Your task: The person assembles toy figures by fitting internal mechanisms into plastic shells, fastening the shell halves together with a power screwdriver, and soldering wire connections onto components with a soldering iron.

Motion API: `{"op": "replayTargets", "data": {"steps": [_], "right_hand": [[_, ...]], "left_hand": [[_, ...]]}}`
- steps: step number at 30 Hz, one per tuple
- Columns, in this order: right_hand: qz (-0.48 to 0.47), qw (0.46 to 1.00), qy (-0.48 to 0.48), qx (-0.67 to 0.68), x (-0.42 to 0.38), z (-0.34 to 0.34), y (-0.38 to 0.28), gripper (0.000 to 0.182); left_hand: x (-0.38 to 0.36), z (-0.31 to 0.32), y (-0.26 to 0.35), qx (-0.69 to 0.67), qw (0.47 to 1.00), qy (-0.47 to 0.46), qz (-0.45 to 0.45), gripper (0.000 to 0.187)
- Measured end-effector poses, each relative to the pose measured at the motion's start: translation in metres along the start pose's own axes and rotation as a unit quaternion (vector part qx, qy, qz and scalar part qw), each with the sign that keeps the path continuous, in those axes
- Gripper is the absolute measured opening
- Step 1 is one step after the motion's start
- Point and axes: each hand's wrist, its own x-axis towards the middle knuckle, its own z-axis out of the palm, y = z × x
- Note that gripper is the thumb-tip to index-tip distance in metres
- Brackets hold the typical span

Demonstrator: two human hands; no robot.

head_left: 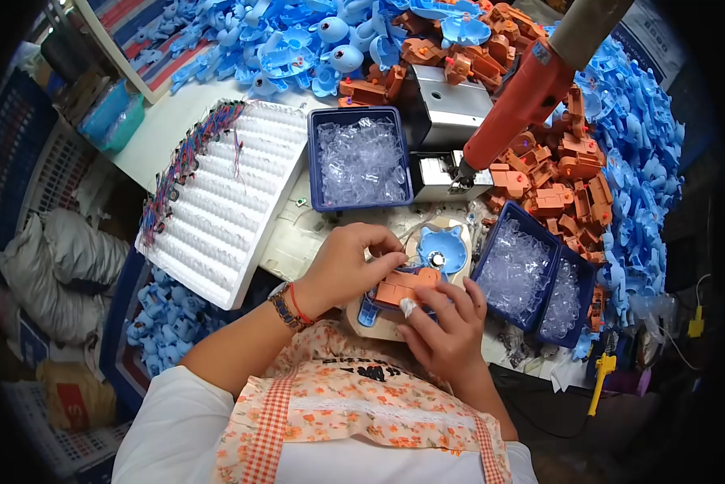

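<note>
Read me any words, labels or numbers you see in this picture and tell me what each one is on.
Nothing here reads for certain.
Apron: dark print at the top edge, cut off and too blurred to read.
Yellow sack on the floor: a red patch with one white mark, perhaps "S", unclear.
White sheet at top right: dark print, too small to read.
Orange tool: a small label near its upper end, too small to read.

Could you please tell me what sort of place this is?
Probably a toy assembly bench in a factory: heaps of blue plastic shells and orange parts, bins of clear pieces, and a hanging red power tool.
</note>
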Motion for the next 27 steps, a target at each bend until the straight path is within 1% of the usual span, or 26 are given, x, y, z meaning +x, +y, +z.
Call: {"op": "replayTargets", "data": {"steps": [2,3,5,6,8,9,11,13,15,17,18,20,24,26,27], "right_hand": [[0.056,0.998,0.006,-0.01,0.005,-0.001,-0.001,0.032],[0.061,0.998,-0.002,-0.006,0.005,-0.002,-0.007,0.032],[0.111,0.994,-0.005,-0.021,0.011,-0.004,-0.008,0.033],[0.115,0.993,-0.006,-0.02,0.011,-0.004,-0.005,0.034],[0.117,0.993,-0.004,-0.018,0.012,-0.005,-0.003,0.034],[0.117,0.993,-0.003,-0.013,0.012,-0.005,-0.003,0.034],[0.12,0.993,0.01,0.001,0.01,-0.005,-0.002,0.032],[0.124,0.992,0.024,0.014,0.004,-0.005,0.001,0.029],[0.091,0.993,0.078,0.021,-0.005,-0.006,0.004,0.024],[0.099,0.99,0.096,0.025,-0.004,-0.008,0.003,0.021],[0.094,0.991,0.09,0.029,-0.005,-0.008,0.003,0.021],[0.09,0.992,0.084,0.035,-0.006,-0.009,0.001,0.021],[0.098,0.99,0.09,0.041,-0.01,-0.006,0.002,0.021],[0.09,0.991,0.086,0.048,-0.01,-0.005,0.003,0.021],[0.094,0.99,0.089,0.048,-0.008,-0.004,0.003,0.021]], "left_hand": [[0.002,-0.001,0.003,-0.137,0.985,-0.019,-0.107,0.011],[-0.005,0.0,0.001,-0.141,0.983,-0.022,-0.116,0.011],[-0.006,0.001,-0.003,-0.158,0.982,-0.032,-0.093,0.011],[-0.004,0.001,-0.004,-0.159,0.983,-0.033,-0.091,0.011],[-0.003,-0.001,-0.006,-0.122,0.99,-0.067,-0.018,0.01],[-0.002,-0.001,-0.007,-0.121,0.99,-0.069,-0.019,0.01],[-0.003,0.0,-0.008,-0.073,0.989,-0.087,0.093,0.01],[-0.004,0.0,-0.005,-0.062,0.99,-0.092,0.089,0.012],[-0.005,-0.001,-0.002,-0.049,0.99,-0.101,0.085,0.013],[-0.005,-0.002,0.0,0.024,0.984,-0.093,0.15,0.014],[-0.006,-0.003,0.004,0.022,0.983,-0.104,0.152,0.014],[-0.006,-0.006,0.013,0.139,0.951,-0.106,0.255,0.017],[-0.013,-0.007,0.007,0.136,0.948,-0.11,0.266,0.019],[-0.014,-0.006,-0.002,0.034,0.98,-0.095,0.169,0.02],[-0.013,-0.006,-0.003,0.035,0.98,-0.099,0.17,0.02]]}}
